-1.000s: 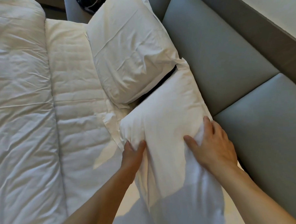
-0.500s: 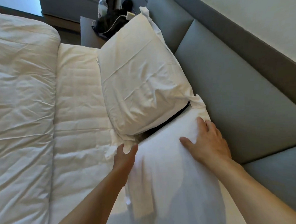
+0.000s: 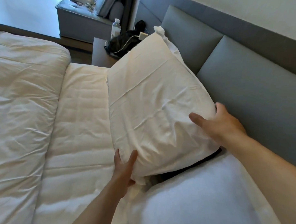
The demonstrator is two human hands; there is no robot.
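Note:
A white far pillow (image 3: 153, 98) leans against the grey padded headboard (image 3: 247, 91). My left hand (image 3: 125, 168) grips its near lower corner, thumb on top and fingers tucked under the edge. My right hand (image 3: 218, 124) holds its right side, thumb spread on the front and fingers wrapped behind the edge next to the headboard. A second white near pillow (image 3: 197, 197) lies below it, partly under my right forearm. A dark gap shows between the two pillows.
A rumpled white duvet (image 3: 21, 108) covers the left of the bed, with the quilted mattress pad (image 3: 80, 124) beside it. A nightstand (image 3: 100, 51) behind the pillow carries a water bottle (image 3: 115, 28), a dark bag and a white charger. A grey sofa stands at the back.
Both hands left the near pillow and moved up to the far pillow, taking hold of its lower corner and right side. The view tilted upward, revealing the nightstand and sofa.

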